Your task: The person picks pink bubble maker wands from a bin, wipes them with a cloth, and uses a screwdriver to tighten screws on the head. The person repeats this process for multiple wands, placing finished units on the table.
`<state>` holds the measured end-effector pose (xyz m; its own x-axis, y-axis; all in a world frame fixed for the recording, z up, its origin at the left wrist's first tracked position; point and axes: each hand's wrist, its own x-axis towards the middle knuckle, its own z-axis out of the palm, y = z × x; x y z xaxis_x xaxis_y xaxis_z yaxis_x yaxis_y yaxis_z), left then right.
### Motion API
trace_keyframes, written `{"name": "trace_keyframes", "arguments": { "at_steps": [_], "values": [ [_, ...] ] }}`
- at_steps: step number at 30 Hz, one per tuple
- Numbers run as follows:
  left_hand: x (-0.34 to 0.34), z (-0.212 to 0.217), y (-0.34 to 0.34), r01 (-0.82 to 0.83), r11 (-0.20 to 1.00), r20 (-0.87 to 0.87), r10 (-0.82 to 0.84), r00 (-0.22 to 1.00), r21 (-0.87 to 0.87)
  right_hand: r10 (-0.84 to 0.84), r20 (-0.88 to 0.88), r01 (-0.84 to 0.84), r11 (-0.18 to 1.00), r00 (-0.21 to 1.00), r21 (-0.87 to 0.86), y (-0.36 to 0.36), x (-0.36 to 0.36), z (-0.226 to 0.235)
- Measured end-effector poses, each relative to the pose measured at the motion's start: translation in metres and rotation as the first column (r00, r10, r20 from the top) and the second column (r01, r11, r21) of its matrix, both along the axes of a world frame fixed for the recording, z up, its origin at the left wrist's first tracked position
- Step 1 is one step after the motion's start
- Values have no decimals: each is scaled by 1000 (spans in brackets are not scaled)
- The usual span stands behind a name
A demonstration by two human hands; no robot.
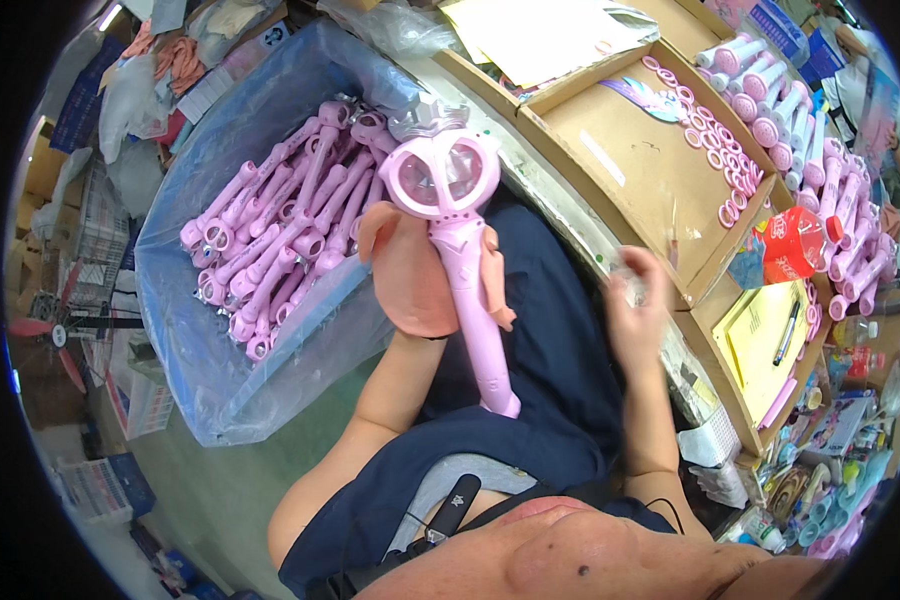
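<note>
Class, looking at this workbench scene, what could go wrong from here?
The pink wand might slip from the left hand, since its wide head sits above the grip. The right hand, near the cardboard tray, could jog it and shift the loose pink rings. Piled wands may scratch one another.

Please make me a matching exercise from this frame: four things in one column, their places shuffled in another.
1. Long pink plastic wand with a round head
2. Cluster of small round pink plastic rings
3. Slim dark pen
4. Heap of pink plastic wands

A. On yellow paper
B. Inside a blue translucent plastic liner
C. In the left hand
D. In an open brown cardboard tray

Pairs: 1-C, 2-D, 3-A, 4-B
</note>
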<state>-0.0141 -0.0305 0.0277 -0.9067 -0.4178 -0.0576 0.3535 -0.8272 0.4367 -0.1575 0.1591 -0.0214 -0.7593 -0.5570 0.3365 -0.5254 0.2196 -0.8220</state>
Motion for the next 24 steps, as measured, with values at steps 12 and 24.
{"name": "trace_keyframes", "arguments": {
  "at_steps": [12, 24],
  "values": [
    [-5, -17, 25, -114, 598, 305, 554, 775, -794, 473, 677, -217, 876, 564, -431, -61, 59, 17],
    [-10, -18, 14, -82, 912, 287, 211, 935, -402, 575, 539, -298, 803, 615, -516, -50, 86, -22]
  ]
}}
